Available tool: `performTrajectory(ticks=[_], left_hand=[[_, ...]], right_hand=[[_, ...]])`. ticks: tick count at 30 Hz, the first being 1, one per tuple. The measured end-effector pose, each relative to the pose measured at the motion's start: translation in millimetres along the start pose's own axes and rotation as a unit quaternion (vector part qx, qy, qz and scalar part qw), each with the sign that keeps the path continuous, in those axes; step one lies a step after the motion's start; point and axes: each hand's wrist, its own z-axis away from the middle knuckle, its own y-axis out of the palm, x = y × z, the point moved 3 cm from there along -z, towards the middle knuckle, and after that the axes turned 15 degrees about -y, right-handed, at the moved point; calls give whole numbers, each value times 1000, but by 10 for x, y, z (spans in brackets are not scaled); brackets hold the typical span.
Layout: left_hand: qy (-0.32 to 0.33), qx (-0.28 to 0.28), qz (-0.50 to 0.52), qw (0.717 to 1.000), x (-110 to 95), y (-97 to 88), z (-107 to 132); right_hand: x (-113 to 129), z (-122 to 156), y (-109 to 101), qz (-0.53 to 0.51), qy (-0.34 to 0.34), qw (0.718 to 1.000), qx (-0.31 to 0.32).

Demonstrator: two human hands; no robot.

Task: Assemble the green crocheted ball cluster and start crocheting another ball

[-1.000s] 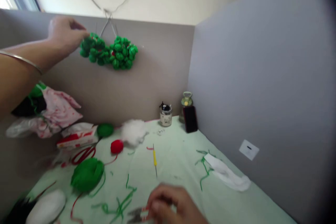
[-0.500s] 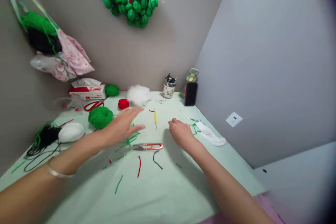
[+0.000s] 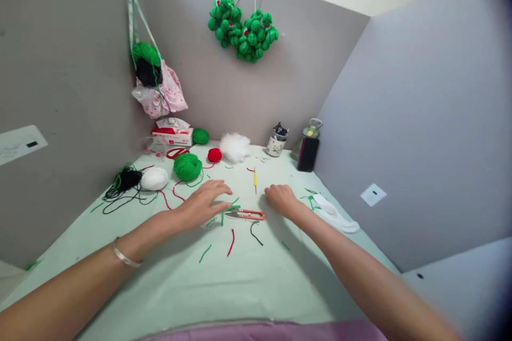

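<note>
My left hand (image 3: 204, 202) lies flat on the pale green table cover (image 3: 248, 282), fingers stretched out, over loose green yarn scraps (image 3: 229, 209). Just right of its fingertips lie orange thread snips (image 3: 246, 215). My right hand (image 3: 282, 200) rests on the cover with its fingers curled under; what they hold, if anything, is hidden. A yellow-handled crochet hook (image 3: 255, 180) lies just beyond the two hands. Above, a cluster of green crocheted balls (image 3: 243, 29) hangs on the back wall.
At the back left lie a green yarn ball (image 3: 188, 166), a red one (image 3: 215, 155), white stuffing (image 3: 235, 147), white yarn (image 3: 154, 178), black cord (image 3: 126, 181) and a tissue box (image 3: 173, 136). A jar (image 3: 276, 144), a phone (image 3: 308, 154) and white cloth (image 3: 334, 214) sit right.
My left hand came down from the hanging green balls to the table. My right hand moved forward past the snips. The view tipped down and back.
</note>
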Motion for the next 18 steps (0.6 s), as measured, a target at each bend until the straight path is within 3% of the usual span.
performTrajectory(ticks=[3,6,11,14,18], left_hand=[[-34,-28,30,999,156,-113,-22],[-60,-48,69,995,288,-79,48],[-100,-91,128,983,414,-50,152],[-107,-118,142,977,442,-241,81],[-51,-198,75,976,408,-655,-148]], right_hand=[[-66,-61,-189,-71,-1,996,-61],[-4,-185,-370,-159,-34,978,-128],[202,-550,-409,-304,-78,933,-175],[297,-786,-414,-357,-83,908,-201],[469,-981,-622,-380,-123,886,-234]])
